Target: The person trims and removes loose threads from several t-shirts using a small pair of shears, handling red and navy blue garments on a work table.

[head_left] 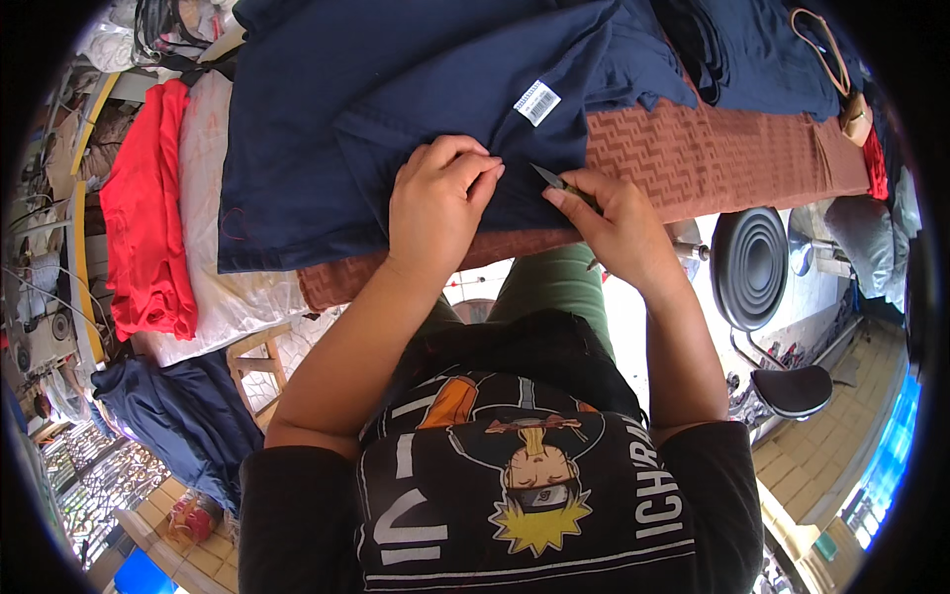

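Note:
A navy blue garment (297, 178) lies spread over the table, with a folded part on top bearing a white label (536, 102). Near that label my left hand (435, 203) pinches a bit of the navy cloth between thumb and forefinger; whether a thread is in the pinch is too small to tell. My right hand (618, 223) is closed around small thread snips (547, 177), their pointed grey tip aimed up and left toward the pinched spot, a short way apart from it. My fingers hide most of the snips' handle.
A brown patterned cloth (722, 158) covers the table. More dark garments (757, 49) are stacked at the far right, beside a looped strap (821, 45). Red cloth (148, 208) hangs at the left. Below right stands a round black stool (749, 267).

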`<state>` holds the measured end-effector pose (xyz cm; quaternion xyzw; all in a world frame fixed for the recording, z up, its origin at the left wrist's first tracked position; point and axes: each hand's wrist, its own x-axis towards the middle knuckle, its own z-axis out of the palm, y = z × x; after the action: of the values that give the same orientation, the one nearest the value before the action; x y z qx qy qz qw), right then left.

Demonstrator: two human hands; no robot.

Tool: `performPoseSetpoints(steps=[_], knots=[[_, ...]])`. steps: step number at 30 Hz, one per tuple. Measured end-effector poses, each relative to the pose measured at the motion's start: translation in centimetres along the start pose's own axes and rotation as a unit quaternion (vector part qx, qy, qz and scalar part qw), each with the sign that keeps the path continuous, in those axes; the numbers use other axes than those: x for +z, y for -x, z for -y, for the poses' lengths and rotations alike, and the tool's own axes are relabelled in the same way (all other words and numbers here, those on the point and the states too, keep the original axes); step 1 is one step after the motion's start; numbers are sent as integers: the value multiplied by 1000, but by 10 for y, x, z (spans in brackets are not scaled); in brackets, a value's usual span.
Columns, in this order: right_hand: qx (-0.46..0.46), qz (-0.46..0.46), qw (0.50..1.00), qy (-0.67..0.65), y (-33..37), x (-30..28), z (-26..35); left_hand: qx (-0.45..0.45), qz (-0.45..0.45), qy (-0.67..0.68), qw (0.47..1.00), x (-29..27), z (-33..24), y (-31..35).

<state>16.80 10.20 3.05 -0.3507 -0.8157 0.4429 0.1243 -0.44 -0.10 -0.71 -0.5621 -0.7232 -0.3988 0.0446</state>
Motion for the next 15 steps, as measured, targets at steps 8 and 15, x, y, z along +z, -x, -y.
performPoseSetpoints(steps=[8,15], knots=[[9,36,997,63,-5,-8,11,-91,166,80,979,-23,5,-21],[-18,62,993,103,-8,-8,23,-130,191,90,969,-26,8,-24]])
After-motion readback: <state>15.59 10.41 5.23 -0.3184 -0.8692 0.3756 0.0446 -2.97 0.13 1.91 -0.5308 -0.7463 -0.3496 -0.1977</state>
